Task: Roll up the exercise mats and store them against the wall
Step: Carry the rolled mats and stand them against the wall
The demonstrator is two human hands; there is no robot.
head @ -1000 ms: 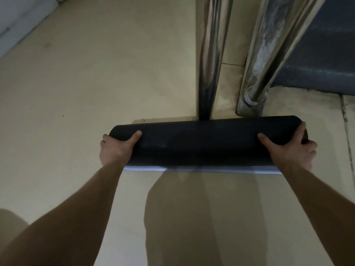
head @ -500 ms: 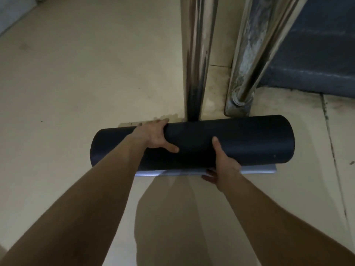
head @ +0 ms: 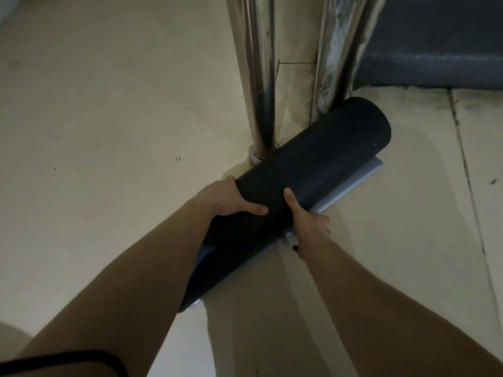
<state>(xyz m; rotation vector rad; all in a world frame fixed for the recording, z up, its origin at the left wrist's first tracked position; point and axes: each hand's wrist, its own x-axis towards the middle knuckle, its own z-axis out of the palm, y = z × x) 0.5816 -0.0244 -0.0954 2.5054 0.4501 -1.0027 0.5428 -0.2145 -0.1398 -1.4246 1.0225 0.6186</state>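
A rolled-up black exercise mat [head: 321, 164] with a grey underside flap lies diagonally across the cream floor, its far end up at the right and its near end toward me. My left hand [head: 231, 197] grips the roll's upper left side, thumb across the top. My right hand [head: 307, 221] holds the lower right side, thumb on the black surface and fingers curled under by the grey flap. Part of the roll's near end is hidden behind my left forearm.
Two shiny metal posts [head: 255, 77] [head: 334, 55] rise from the floor right behind the mat's far end. A dark grey wall or step [head: 435, 42] is at the upper right. Tile seams [head: 468, 172] run down the right side of the floor.
The mat has swung from lying crosswise to a diagonal, with its right end moved away and its left end toward me. Both hands shifted from the roll's ends to its middle.
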